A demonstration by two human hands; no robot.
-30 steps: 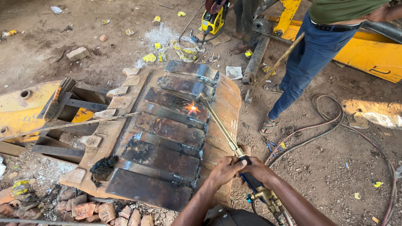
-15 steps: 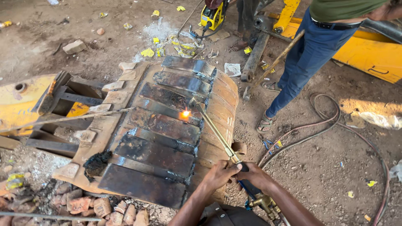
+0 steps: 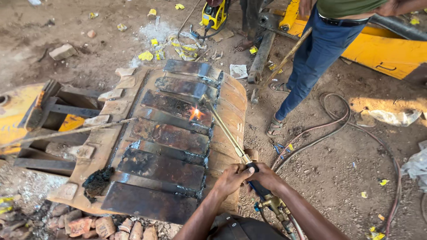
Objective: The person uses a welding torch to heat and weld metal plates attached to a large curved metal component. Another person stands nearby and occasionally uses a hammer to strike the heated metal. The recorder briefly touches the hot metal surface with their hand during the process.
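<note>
Head view: left hand point(image 3: 231, 178) and right hand point(image 3: 266, 177), pressed together, both grip the cutting torch point(image 3: 227, 130) handle near the excavator bucket point(image 3: 178, 142)'s right edge. Its flame point(image 3: 195, 113) burns mid-bucket on dark steel plates point(image 3: 165, 168). Hoses point(image 3: 329, 129) curl across open dirt right, beside a standing person point(image 3: 318, 53)

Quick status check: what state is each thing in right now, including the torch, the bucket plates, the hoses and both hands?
Cutting torch: lit, flame at its tip.
Steel plates: lying on the bucket, scorched dark.
Excavator bucket: lying on the dirt.
Hoses: looped loosely on the ground.
Left hand: gripping the torch handle.
Right hand: gripping the torch handle.
</note>
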